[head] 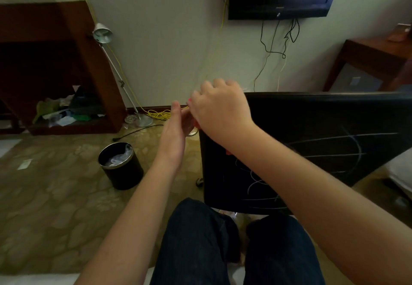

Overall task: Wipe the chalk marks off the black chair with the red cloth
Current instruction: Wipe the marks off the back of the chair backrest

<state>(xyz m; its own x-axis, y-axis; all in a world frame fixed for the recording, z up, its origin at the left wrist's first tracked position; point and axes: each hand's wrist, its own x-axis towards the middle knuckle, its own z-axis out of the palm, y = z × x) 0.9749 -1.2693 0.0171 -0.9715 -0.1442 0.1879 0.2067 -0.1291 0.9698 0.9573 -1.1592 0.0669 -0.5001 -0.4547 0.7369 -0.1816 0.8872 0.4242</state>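
Head cam, looking down past dark-trousered knees at the black chair [312, 117], which stands just in front of the person, to their right. Its dark panel is covered in chalk marks [334, 138]: long pale lines and a loop higher up, and a scribble lower down near the knees. As far as I can see nothing is wiped off yet.

Both hands are up at the chair's top left corner. The right grip [220, 106] has its fingers curled over the red cloth [227, 152], which is almost all hidden. Only slivers of red poke out at the fingertips and under the wrist. The left grip [176, 124] is flat, fingers straight, palm turned toward the right one and touching it or the cloth. I can't tell which, and it doesn't look clamped on anything.

My read: this is the setup step, bunching or folding the cloth into a pad before any actual wiping. Next the right grip needs to bring that pad down flat onto the panel and rub across the lines with some pressure. The left could steady the chair's edge so it doesn't shift.

Off to the left on the carpet is a small black bin [120, 165].
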